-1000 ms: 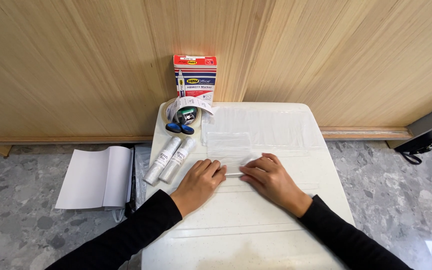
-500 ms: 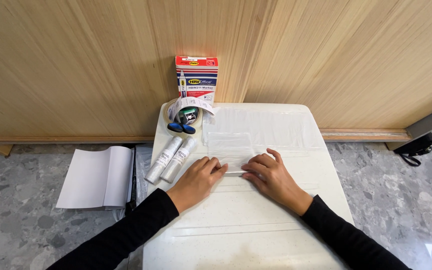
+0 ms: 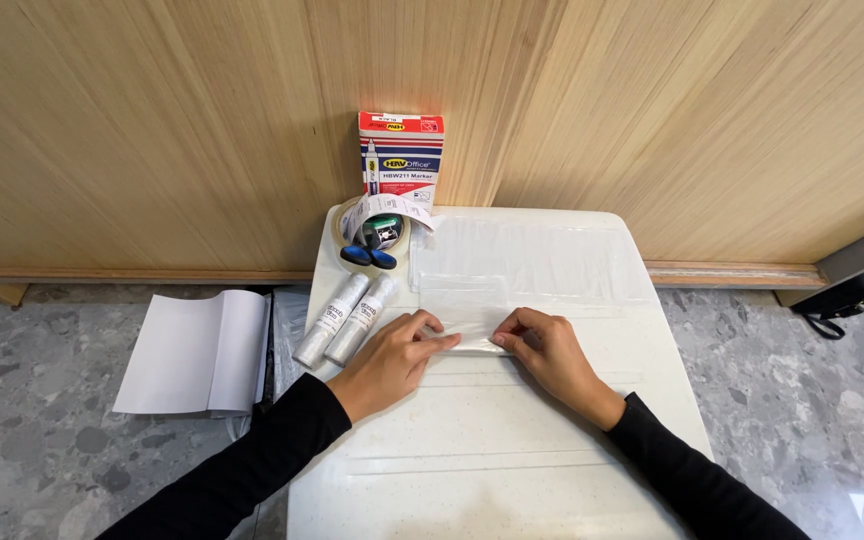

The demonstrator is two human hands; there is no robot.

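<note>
A clear plastic sheet (image 3: 532, 260) lies flat on the white table (image 3: 492, 450), with a smaller folded piece (image 3: 464, 300) at its near edge. My left hand (image 3: 387, 360) and my right hand (image 3: 547, 350) both pinch the near edge of that folded piece, fingertips close together. Two white wrapped markers (image 3: 344, 320) lie side by side just left of my left hand. Both arms wear black sleeves.
A roll of tape (image 3: 372, 228) with blue-capped markers and a paper slip sits at the table's back left. A red, white and blue marker box (image 3: 400, 155) stands against the wooden wall. White folded paper (image 3: 197, 352) lies on the grey stone floor, left. A black object (image 3: 837, 300) is at far right.
Both hands have stayed on the folded plastic; the fingertips shifted slightly closer along its near edge. Nothing else moved.
</note>
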